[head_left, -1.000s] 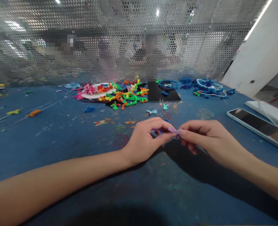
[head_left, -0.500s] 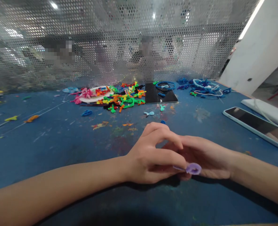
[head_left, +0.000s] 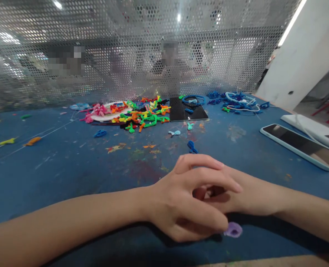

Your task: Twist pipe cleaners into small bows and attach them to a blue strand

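Observation:
My left hand (head_left: 189, 196) is pinched, thumb and index finger together, on a purple pipe cleaner. A small rounded purple loop of the pipe cleaner (head_left: 233, 230) pokes out past the fingertips, low over the blue table. The rest of it is hidden by the hand. Behind and against the left fingers lies my right hand (head_left: 247, 193); its own fingers are mostly covered, so what they grip does not show. Just beyond the hands a dark blue twisted pipe cleaner (head_left: 192, 146) rests on the table.
Colourful twisted pipe cleaners (head_left: 150, 118) heap beside a white plate (head_left: 103, 118) and a black tablet (head_left: 188, 113). Blue coils (head_left: 242, 102) lie farther right. A phone (head_left: 303, 146) and a white device (head_left: 311, 128) sit at right. A perforated metal screen (head_left: 111, 74) stands behind.
The purple loop has moved down, nearer the table's front edge. My left hand has shifted down and right over the right hand, covering more of it. The dark blue piece beyond now shows fully.

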The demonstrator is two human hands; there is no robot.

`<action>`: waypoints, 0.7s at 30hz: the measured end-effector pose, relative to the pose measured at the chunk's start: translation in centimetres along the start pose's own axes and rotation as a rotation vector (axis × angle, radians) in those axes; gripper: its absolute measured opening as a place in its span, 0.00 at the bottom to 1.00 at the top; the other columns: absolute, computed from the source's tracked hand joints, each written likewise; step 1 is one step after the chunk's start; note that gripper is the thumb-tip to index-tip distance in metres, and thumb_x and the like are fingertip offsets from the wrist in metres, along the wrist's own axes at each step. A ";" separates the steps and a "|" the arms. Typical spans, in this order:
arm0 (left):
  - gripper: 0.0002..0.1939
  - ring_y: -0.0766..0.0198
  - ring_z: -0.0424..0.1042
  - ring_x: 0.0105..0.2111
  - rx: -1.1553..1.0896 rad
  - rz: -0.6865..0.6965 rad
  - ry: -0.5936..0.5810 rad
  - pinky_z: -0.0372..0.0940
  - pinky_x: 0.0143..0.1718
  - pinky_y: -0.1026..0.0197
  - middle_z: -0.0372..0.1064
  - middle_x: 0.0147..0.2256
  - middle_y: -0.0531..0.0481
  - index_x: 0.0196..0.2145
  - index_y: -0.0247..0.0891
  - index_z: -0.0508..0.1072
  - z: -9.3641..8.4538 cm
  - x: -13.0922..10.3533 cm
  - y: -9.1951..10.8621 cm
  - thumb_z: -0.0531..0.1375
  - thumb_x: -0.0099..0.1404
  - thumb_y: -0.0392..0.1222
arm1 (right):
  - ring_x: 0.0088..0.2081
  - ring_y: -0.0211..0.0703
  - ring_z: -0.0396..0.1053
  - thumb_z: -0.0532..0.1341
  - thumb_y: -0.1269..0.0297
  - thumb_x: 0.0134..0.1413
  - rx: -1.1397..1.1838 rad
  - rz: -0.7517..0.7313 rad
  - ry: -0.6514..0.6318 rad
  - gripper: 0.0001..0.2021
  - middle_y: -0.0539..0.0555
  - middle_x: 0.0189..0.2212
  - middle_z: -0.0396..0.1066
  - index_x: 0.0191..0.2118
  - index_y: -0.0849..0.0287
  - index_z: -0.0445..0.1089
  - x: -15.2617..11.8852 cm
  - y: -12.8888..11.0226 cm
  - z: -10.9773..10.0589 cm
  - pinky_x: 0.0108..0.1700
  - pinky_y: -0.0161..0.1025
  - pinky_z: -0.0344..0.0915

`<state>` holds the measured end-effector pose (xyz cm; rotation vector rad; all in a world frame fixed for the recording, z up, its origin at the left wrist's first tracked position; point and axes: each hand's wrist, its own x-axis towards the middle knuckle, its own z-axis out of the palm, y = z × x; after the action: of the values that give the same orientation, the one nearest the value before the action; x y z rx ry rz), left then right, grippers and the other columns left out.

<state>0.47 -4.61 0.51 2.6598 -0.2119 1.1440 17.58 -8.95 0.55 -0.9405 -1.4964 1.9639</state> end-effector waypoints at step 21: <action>0.02 0.59 0.65 0.46 -0.017 -0.813 0.227 0.57 0.51 0.52 0.66 0.39 0.49 0.30 0.38 0.71 -0.5 0.1 -1.5 0.60 0.60 0.34 | 0.25 0.31 0.64 0.71 0.62 0.43 0.246 -0.307 0.638 0.05 0.48 0.24 0.69 0.27 0.55 0.76 0.5 -0.4 -1.2 0.26 0.28 0.63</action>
<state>0.48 -2.98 0.66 2.1850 0.8119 1.0994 18.21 -7.70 0.62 -1.0255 -0.9444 1.4005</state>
